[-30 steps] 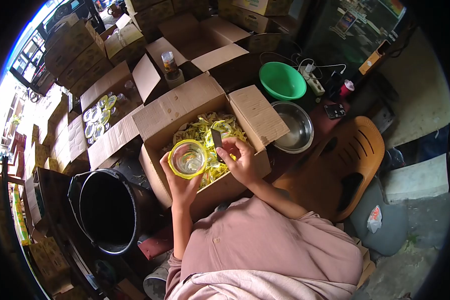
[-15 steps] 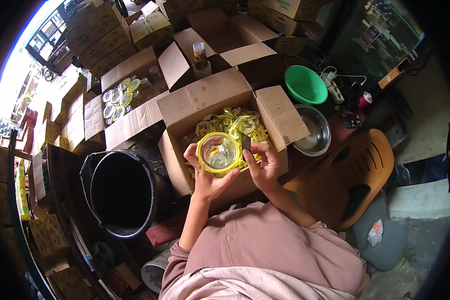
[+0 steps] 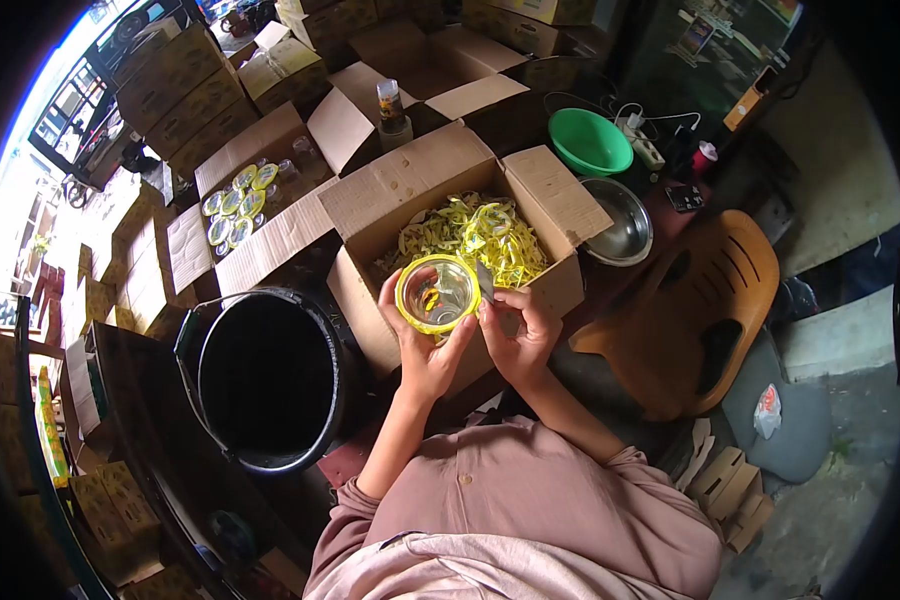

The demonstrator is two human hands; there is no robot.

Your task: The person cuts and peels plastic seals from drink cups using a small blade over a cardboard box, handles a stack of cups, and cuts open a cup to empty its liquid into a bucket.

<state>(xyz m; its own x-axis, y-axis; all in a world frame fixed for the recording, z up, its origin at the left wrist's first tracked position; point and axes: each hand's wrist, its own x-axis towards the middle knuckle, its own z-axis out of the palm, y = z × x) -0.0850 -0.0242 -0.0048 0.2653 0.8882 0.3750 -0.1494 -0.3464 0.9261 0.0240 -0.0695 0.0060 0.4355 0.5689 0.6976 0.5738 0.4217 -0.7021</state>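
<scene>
My left hand (image 3: 425, 355) grips a clear plastic cup (image 3: 442, 290) with a yellow rim, its round side turned up toward me. A flat dark blade (image 3: 485, 279) is pinched between the fingers of my right hand (image 3: 522, 332), its edge close to the cup's right rim. Whether the blade touches the rim, I cannot tell. Just beyond both hands is an open cardboard box (image 3: 410, 190), holding a heap of thin yellow strips (image 3: 475, 238).
A black bucket (image 3: 332, 400) stands left of the box. Several yellow-lidded cups (image 3: 232, 203) lie in another carton (image 3: 280, 237) at the back left. At right are a green basin (image 3: 590, 142), a metal bowl (image 3: 620, 225) and an orange-brown chair (image 3: 692, 310).
The view has shifted a little. The cup has tilted in my left hand, and the blade now leans at the rim. Yellow strip that hung by the blade no longer shows there.
</scene>
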